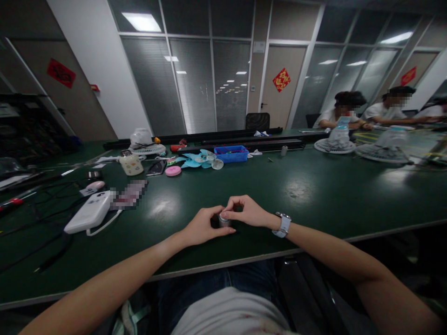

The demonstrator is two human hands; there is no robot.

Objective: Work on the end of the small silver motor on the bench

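Head view: left hand [202, 228] and right hand [246, 211] both pinch cylinder [223, 219] at table [314, 195] edge, 6 o'clock; keep grip square, twist gently.

Small silvery cylinder [223, 219] (partly hidden) upright on green table [314, 195].

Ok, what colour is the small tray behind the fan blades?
Blue tray, clearest in the head view.

Both forearms reach forward and converge near the middle. The left hand [202, 227] curls, thumb and fingers pinched inward. The right hand [246, 211], watch on its wrist, arches over with fingertips bent down, touching the left hand's fingertips.
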